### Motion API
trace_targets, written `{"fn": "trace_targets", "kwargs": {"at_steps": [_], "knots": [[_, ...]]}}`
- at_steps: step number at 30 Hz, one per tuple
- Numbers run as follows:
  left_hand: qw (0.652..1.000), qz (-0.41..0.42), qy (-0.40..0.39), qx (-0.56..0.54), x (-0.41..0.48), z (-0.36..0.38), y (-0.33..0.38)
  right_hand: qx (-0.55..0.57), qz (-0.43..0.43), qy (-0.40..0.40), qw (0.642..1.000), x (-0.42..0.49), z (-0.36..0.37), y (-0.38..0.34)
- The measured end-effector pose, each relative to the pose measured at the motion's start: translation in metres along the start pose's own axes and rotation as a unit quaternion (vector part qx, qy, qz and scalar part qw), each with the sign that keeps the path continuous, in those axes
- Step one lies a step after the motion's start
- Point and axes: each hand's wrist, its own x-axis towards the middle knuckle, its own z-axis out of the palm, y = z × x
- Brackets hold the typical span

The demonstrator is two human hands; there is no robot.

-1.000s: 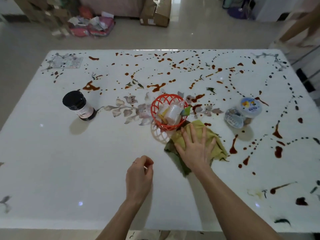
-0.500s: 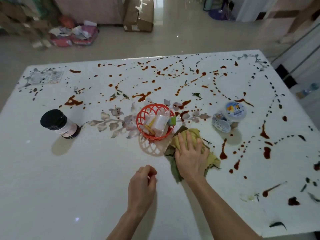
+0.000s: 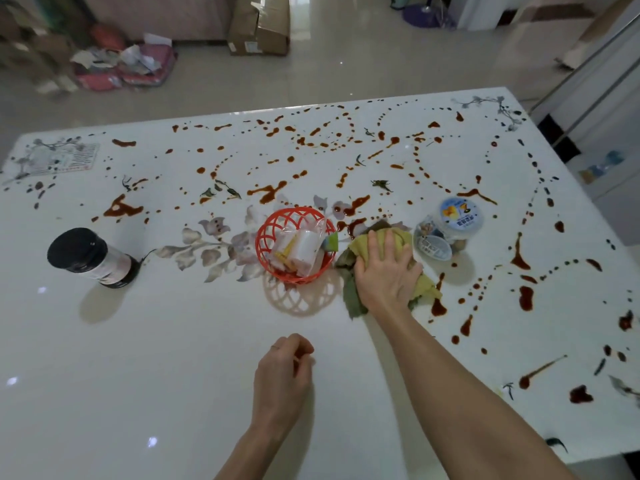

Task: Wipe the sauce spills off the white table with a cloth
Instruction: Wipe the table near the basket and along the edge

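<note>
Cloth [image 3: 425, 288], limp and soft, is lying bunched right of centre, right hand [image 3: 386, 271] pressing its middle flat-fingered, left hand [image 3: 282, 379] curled empty.

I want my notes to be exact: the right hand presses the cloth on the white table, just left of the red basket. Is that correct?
Not quite. The head view shows the right hand pressing the cloth on the white table just right of the red basket, between it and the clear tub.

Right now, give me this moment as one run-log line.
step: wiping | right hand: flat, pressing cloth on table | left hand: fingers curled, on table | cloth: beside red basket | sauce spills: many unwiped
</note>
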Motion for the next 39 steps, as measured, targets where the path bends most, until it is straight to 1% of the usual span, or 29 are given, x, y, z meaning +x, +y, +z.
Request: {"fn": "trace_targets", "kwargs": {"at_steps": [2, 5, 8, 12, 15, 19, 21, 23, 25, 26, 27, 29, 30, 31, 33, 35, 36, 37, 39], "knots": [[1.000, -0.002, -0.001, -0.004, 0.000, -0.001, 0.000, 0.006, 0.009, -0.011, 1.000, 0.008, -0.004, -0.003], [1.000, -0.004, 0.000, -0.005, 0.000, -0.001, -0.001, -0.008, 0.015, -0.015, 1.000, -0.010, 0.001, -0.001], [1.000, 0.000, -0.001, -0.002, 0.005, 0.000, 0.002, -0.019, 0.013, -0.003, 1.000, -0.012, 0.002, 0.004], [0.999, 0.027, 0.001, 0.019, 0.014, 0.002, 0.004, -0.008, 0.018, -0.010, 1.000, 0.006, -0.008, 0.000], [0.997, 0.054, 0.008, 0.052, 0.018, 0.008, 0.009, -0.010, 0.014, -0.009, 1.000, -0.020, 0.001, 0.006], [0.993, 0.085, -0.014, 0.082, 0.024, 0.013, 0.022, -0.025, 0.002, 0.018, 1.000, -0.039, 0.011, 0.021], [0.991, 0.094, -0.030, 0.092, 0.023, 0.016, 0.025, -0.014, 0.027, 0.018, 0.999, -0.040, 0.012, 0.033], [0.989, 0.098, -0.037, 0.101, 0.021, 0.016, 0.026, -0.008, 0.064, 0.036, 0.997, -0.046, 0.016, 0.044], [0.988, 0.097, -0.036, 0.110, 0.019, 0.016, 0.024, -0.002, 0.098, 0.026, 0.995, -0.056, 0.018, 0.042], [0.988, 0.095, -0.038, 0.117, 0.017, 0.016, 0.023, 0.006, 0.102, 0.021, 0.995, -0.061, 0.020, 0.036], [0.987, 0.096, -0.041, 0.125, 0.016, 0.018, 0.023, 0.011, 0.090, 0.019, 0.996, -0.066, 0.021, 0.032], [0.982, 0.101, -0.049, 0.149, 0.014, 0.022, 0.022, -0.003, 0.037, 0.016, 0.999, -0.071, 0.022, 0.034], [0.979, 0.103, -0.054, 0.164, 0.014, 0.023, 0.022, -0.019, 0.016, 0.022, 0.999, -0.069, 0.024, 0.044], [0.976, 0.106, -0.061, 0.182, 0.013, 0.024, 0.022, -0.027, 0.015, 0.020, 0.999, -0.067, 0.024, 0.058], [0.969, 0.110, -0.072, 0.209, 0.012, 0.025, 0.021, -0.004, 0.070, 0.033, 0.997, -0.066, 0.026, 0.079], [0.964, 0.110, -0.073, 0.231, 0.011, 0.026, 0.020, 0.011, 0.117, 0.037, 0.992, -0.074, 0.027, 0.077], [0.961, 0.111, -0.072, 0.244, 0.011, 0.027, 0.021, 0.011, 0.111, 0.037, 0.993, -0.082, 0.029, 0.067], [0.958, 0.112, -0.071, 0.254, 0.010, 0.028, 0.021, 0.012, 0.084, 0.046, 0.995, -0.092, 0.031, 0.056], [0.955, 0.111, -0.076, 0.263, 0.009, 0.029, 0.023, 0.002, 0.004, 0.058, 0.998, -0.110, 0.040, 0.046]]}}
